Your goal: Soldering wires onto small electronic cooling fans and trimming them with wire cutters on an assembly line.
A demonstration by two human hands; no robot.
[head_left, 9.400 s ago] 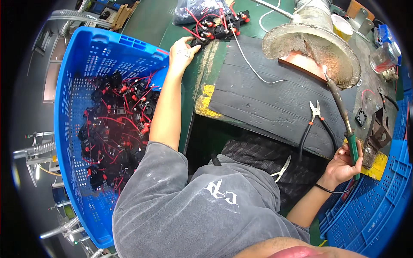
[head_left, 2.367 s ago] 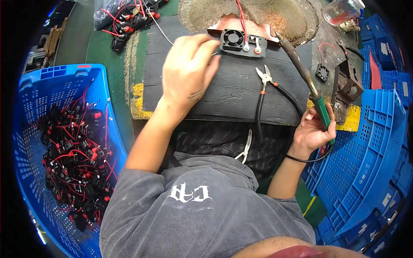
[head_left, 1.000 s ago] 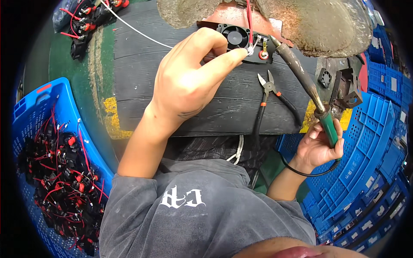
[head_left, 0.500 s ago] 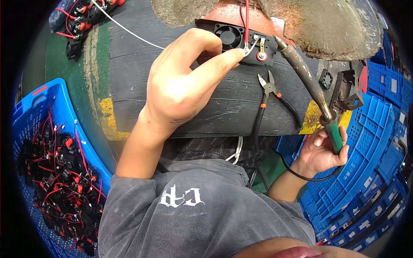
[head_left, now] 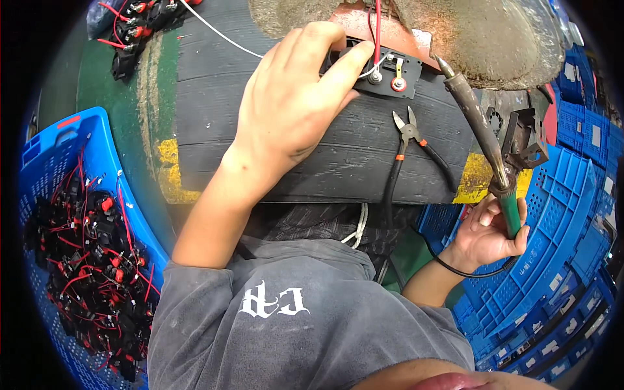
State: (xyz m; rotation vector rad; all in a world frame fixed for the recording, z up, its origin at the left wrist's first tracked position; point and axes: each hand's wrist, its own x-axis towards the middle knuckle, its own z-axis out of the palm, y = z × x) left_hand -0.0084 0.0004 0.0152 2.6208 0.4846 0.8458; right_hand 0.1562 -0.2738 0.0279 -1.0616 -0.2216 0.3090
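Observation:
My left hand [head_left: 286,97] is closed around the left end of a black fan panel [head_left: 411,70], covering most of its fan. A thin pale wire [head_left: 224,40] runs in from the upper left, passes under this hand and shows again over the panel. Two round metal terminals sit on the panel, the right one ringed in red, and a red wire [head_left: 377,32] rises from the left one. My right hand [head_left: 491,234], lower right, grips the green handle of a soldering iron [head_left: 478,123]. The iron's tip is just right of the panel, apart from it.
Black-handled cutters [head_left: 406,136] lie with jaws apart on the dark board [head_left: 312,185]. A blue crate [head_left: 97,130] of red-wired black parts stands left. More such parts [head_left: 140,26] lie upper left. A metal holder [head_left: 525,140] and blue crates [head_left: 552,240] are at right.
My left hand has moved up from the left terminal onto the panel's fan end, hiding the fan. The iron's tip has shifted slightly right, away from the panel.

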